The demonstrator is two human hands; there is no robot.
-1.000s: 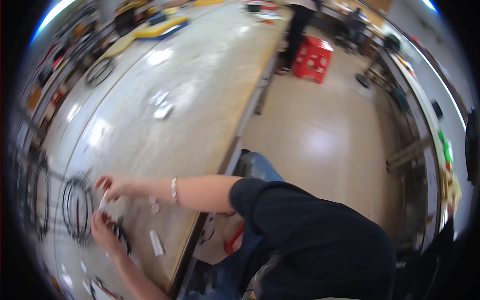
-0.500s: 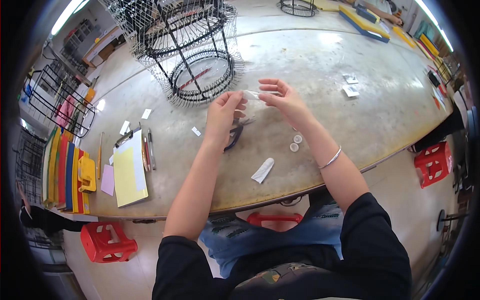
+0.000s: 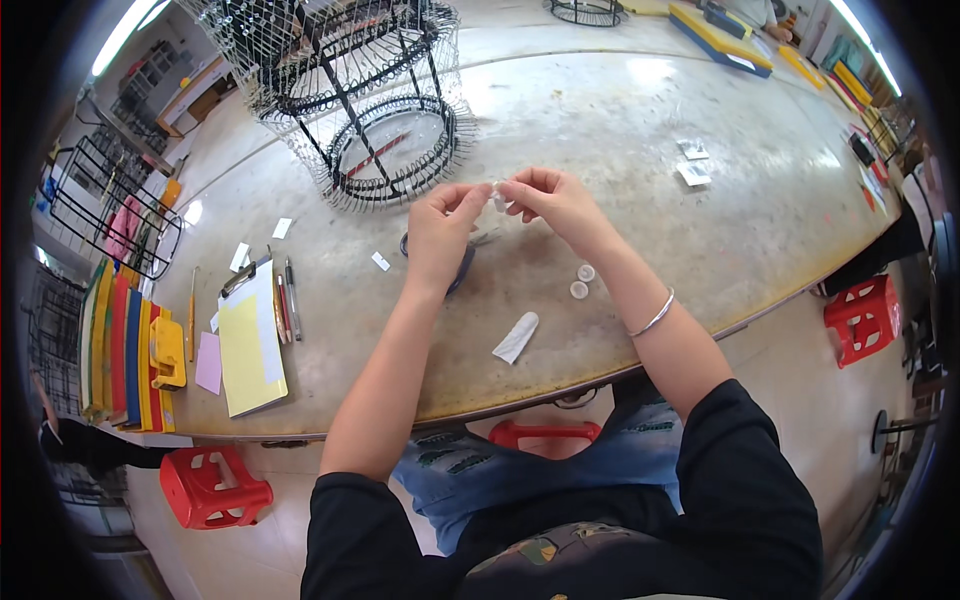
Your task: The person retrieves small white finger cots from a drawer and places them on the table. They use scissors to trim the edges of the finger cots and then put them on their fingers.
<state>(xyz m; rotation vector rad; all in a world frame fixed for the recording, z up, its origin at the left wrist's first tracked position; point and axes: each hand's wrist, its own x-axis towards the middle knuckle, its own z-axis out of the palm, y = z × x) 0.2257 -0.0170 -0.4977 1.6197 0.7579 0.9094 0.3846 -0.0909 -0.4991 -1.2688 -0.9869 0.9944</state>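
My left hand (image 3: 441, 228) and my right hand (image 3: 562, 207) meet over the middle of the table, both closed in a pinch. Between their fingertips is a small, crumpled white finger cot (image 3: 499, 200), partly covered by the fingers. Under my left wrist lie scissors with dark blue handles (image 3: 463, 272), mostly hidden by the hand. Two rolled white finger cots, one at the back (image 3: 586, 272) and one nearer me (image 3: 579, 290), rest beside my right forearm. Closer to the table edge lies an unrolled, finger-shaped white cot (image 3: 516, 338).
A wire rack (image 3: 390, 130) with many prongs stands beyond my left hand. To the left are a clipboard with yellow paper (image 3: 253, 345), pens (image 3: 290, 300), a pink card (image 3: 208, 362) and coloured boards (image 3: 125, 345). Small packets (image 3: 693, 173) lie at the right. Red stools (image 3: 215, 488) flank the table.
My right hand's spread fingers have curled in, and the hands have come closer together. The white cot, stretched sideways between them before, is now bunched and hangs slightly. The view has shifted a little.
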